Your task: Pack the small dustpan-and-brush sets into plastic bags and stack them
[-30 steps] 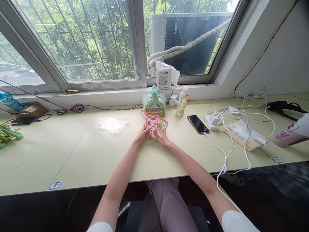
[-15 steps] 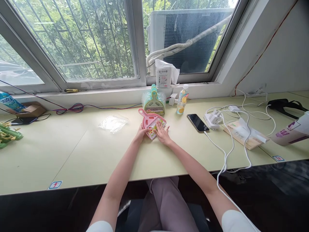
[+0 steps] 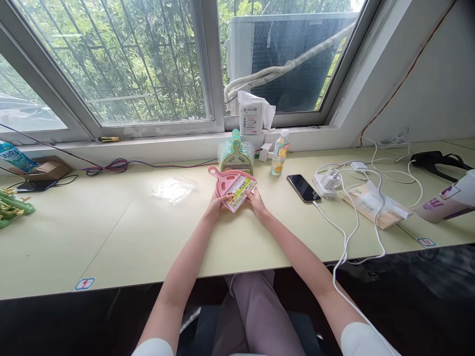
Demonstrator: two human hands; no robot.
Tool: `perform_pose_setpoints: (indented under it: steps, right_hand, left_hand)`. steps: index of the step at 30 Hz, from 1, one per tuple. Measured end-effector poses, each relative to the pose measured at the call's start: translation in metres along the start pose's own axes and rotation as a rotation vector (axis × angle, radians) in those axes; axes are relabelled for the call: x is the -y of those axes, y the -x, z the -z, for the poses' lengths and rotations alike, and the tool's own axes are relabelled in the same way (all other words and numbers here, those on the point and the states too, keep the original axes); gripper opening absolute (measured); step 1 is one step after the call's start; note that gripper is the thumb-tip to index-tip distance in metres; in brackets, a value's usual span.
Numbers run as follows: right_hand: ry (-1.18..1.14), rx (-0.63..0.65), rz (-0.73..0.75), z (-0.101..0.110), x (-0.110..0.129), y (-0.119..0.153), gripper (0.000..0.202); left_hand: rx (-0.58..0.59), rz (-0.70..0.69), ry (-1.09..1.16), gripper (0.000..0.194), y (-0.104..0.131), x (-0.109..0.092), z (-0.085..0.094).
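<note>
A pink mini dustpan and brush set [image 3: 225, 184] with a printed yellow-green label is held tilted above the table, its handle pointing up and left. My left hand [image 3: 215, 203] grips its lower left edge. At its right corner, my right hand [image 3: 256, 201] holds the other side with thumb and fingers. Behind it stands a row of similar green dustpan sets [image 3: 236, 157] in clear wrapping. To the left, a crumpled clear plastic bag [image 3: 174, 190] lies flat on the table.
A juice bottle [image 3: 279, 152] stands right of the green sets. Farther right are a phone [image 3: 303, 188], a white charger [image 3: 328, 182] with tangled cables, a tissue pack [image 3: 374, 205] and a purple-white cup [image 3: 447, 200]. At the far left lies a green bundle [image 3: 15, 206].
My right hand has slid from the front of the label to the right edge of the pink set, uncovering the label. The set has turned slightly and shifted a little left.
</note>
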State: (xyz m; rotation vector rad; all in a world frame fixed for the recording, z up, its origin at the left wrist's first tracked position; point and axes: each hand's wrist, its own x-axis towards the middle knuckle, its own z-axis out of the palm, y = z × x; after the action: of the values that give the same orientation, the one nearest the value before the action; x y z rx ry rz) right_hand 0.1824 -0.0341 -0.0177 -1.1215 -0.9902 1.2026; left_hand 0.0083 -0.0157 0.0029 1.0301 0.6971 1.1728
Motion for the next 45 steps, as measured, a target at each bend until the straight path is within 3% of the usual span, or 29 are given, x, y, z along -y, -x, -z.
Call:
perform_pose_setpoints:
  steps: [2, 4, 10, 13, 16, 20, 23, 25, 28, 33, 37, 42, 45]
  right_hand:
    - [-0.138, 0.099, -0.045, -0.002, 0.000, 0.000, 0.040]
    - [-0.199, 0.112, -0.072, -0.003, 0.001, 0.001, 0.026]
    - [-0.243, 0.073, -0.106, -0.001, 0.005, 0.003, 0.019]
    - [-0.255, 0.063, -0.107, 0.001, 0.007, 0.003, 0.019]
    - [-0.260, 0.047, -0.098, 0.003, 0.007, 0.003, 0.019]
    - [-0.256, -0.005, -0.091, 0.007, 0.007, 0.001, 0.021]
    - [-0.256, -0.014, -0.073, 0.011, 0.007, -0.001, 0.023]
    - [-0.252, -0.002, -0.062, 0.012, 0.008, -0.001, 0.023]
    - [-0.239, 0.004, -0.064, 0.013, 0.009, -0.002, 0.022]
    - [-0.235, -0.008, -0.073, 0.015, 0.007, -0.004, 0.021]
    - [-0.228, -0.010, -0.074, 0.018, 0.007, -0.005, 0.020]
    - [-0.229, -0.001, -0.092, 0.018, 0.008, -0.005, 0.019]
    - [-0.209, 0.005, -0.112, 0.017, 0.009, -0.004, 0.021]
  left_hand:
    - [0.018, 0.007, 0.014, 0.082, 0.002, -0.004, -0.003]
    - [0.025, 0.008, 0.016, 0.083, 0.003, -0.007, -0.006]
    - [0.054, 0.008, -0.041, 0.089, 0.003, -0.010, -0.005]
    - [0.041, 0.059, -0.100, 0.073, -0.001, -0.008, -0.002]
    - [-0.094, 0.093, -0.262, 0.048, -0.008, -0.006, 0.007]
    - [-0.408, -0.118, -0.602, 0.035, -0.012, -0.012, 0.033]
    - [-0.628, -0.286, -1.006, 0.037, -0.008, -0.019, 0.058]
    - [-0.680, -0.261, -1.176, 0.047, -0.004, -0.021, 0.070]
    - [-0.614, -0.163, -1.214, 0.044, 0.000, -0.021, 0.077]
    - [-0.379, -0.251, -0.995, 0.034, -0.004, -0.016, 0.072]
    - [-0.347, -0.263, -0.868, 0.030, -0.006, -0.012, 0.068]
    - [-0.367, -0.340, -1.102, 0.014, -0.003, -0.008, 0.061]
    - [-0.285, -0.331, -1.215, 0.029, -0.001, -0.005, 0.056]
